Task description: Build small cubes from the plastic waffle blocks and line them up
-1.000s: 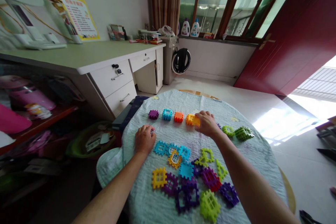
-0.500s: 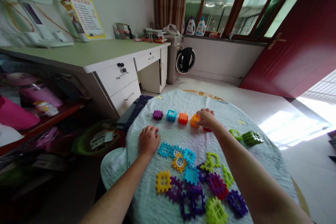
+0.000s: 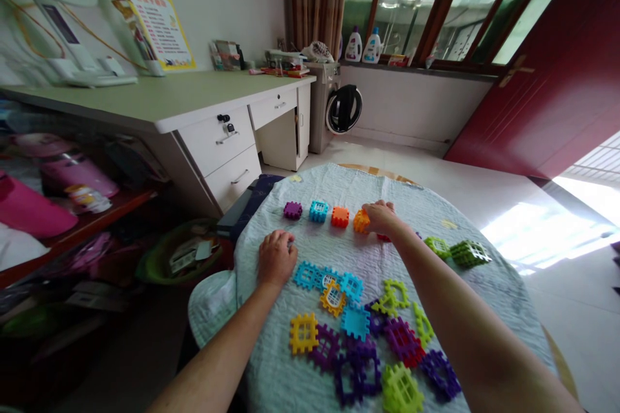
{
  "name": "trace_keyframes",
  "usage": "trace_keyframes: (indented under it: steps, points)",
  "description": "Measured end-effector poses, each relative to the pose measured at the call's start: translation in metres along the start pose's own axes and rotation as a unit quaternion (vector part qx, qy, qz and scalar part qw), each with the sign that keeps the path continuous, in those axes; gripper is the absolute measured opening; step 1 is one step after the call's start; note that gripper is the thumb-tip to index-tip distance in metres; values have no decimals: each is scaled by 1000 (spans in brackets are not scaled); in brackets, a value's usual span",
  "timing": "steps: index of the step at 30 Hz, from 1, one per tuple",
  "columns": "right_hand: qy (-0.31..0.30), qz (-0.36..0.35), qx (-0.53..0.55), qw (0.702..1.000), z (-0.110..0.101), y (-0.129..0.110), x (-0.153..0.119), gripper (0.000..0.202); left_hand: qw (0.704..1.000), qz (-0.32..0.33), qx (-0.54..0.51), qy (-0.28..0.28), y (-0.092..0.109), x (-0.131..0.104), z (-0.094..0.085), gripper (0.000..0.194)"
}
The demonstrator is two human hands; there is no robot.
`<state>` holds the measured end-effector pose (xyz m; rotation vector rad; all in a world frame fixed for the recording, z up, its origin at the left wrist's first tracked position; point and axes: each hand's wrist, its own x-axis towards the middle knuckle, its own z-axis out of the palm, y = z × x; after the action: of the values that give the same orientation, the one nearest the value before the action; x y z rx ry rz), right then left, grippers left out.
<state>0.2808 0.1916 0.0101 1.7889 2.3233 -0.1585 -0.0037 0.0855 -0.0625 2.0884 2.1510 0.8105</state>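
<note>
My right hand (image 3: pixel 382 216) reaches to the far side of the table, fingers closed around an orange-yellow cube (image 3: pixel 360 221) of snap-together plastic squares. Part of that cube and a red piece (image 3: pixel 383 238) are hidden by the hand and forearm. To its left, in a row, stand an orange cube (image 3: pixel 340 217), a blue cube (image 3: pixel 318 211) and a purple block (image 3: pixel 292 210). My left hand (image 3: pixel 277 257) rests on the cloth, palm down and holding nothing, fingers loosely bent. Near it lie joined blue squares (image 3: pixel 307 275) and a yellow-orange square (image 3: pixel 333 297).
Loose purple squares (image 3: pixel 325 347), a yellow square (image 3: pixel 304 333) and lime-green pieces (image 3: pixel 402 390) lie on the near part of the tablecloth (image 3: pixel 261 361). Green blocks (image 3: pixel 469 253) sit at the right. Beyond are a desk (image 3: pixel 203 93) and a washing machine (image 3: pixel 325 100).
The view has shifted slightly, so everything sits a little farther right. Both hands keep their places, the right one still at the orange-yellow cube.
</note>
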Motion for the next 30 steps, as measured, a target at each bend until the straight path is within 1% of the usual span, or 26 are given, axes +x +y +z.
trace_keyframes:
  steps: [2, 4, 6, 8, 10, 11, 12, 14, 15, 17, 19, 21, 23, 25, 28, 30]
  points:
    - [11, 4, -1, 1000, -3, -2, -2, 35, 1000, -1, -1, 0, 0, 0, 0, 17]
    - [31, 10, 2, 999, -7, -4, -8, 44, 1000, 0, -4, 1, 0, 0, 0, 17]
    - [56, 13, 6, 998, -10, -7, -20, 57, 1000, 2, -5, 4, -1, 0, 1, 17]
    - [98, 4, 20, 995, -10, -8, -39, 64, 1000, 2, -5, 7, -1, 0, 2, 17]
    - [152, -20, 49, 987, -5, -6, -65, 66, 1000, 2, -2, 8, -1, 0, 2, 17]
    - [167, -33, 64, 983, -1, -3, -80, 65, 1000, 2, -1, 8, -1, 0, 2, 17]
    - [168, -43, 78, 982, 5, 1, -96, 63, 1000, 4, 0, 8, -1, 0, 2, 17]
    - [140, -53, 99, 984, 20, 10, -130, 56, 1000, 7, 3, 10, -2, 0, 2, 17]
    - [111, -58, 109, 986, 28, 15, -146, 53, 1000, 9, 5, 11, -2, 0, 3, 18]
    - [54, -45, 134, 989, 43, 26, -177, 52, 1000, 12, 9, 13, -2, 0, 3, 18]
    - [20, -34, 155, 987, 55, 33, -202, 53, 1000, 16, 12, 17, -2, 0, 4, 18]
    - [-1, -17, 173, 985, 63, 37, -218, 53, 1000, 19, 14, 21, -3, 0, 4, 19]
    - [-17, 8, 183, 983, 69, 38, -225, 52, 999, 20, 17, 23, -2, 0, 4, 19]
    - [-21, 27, 182, 983, 73, 36, -225, 48, 999, 19, 20, 22, -2, 0, 4, 20]
    - [-4, 27, 175, 984, 79, 36, -220, 38, 999, 17, 25, 19, -2, 0, 4, 20]
    - [13, 24, 175, 984, 84, 37, -216, 37, 999, 18, 27, 19, -3, 0, 5, 20]
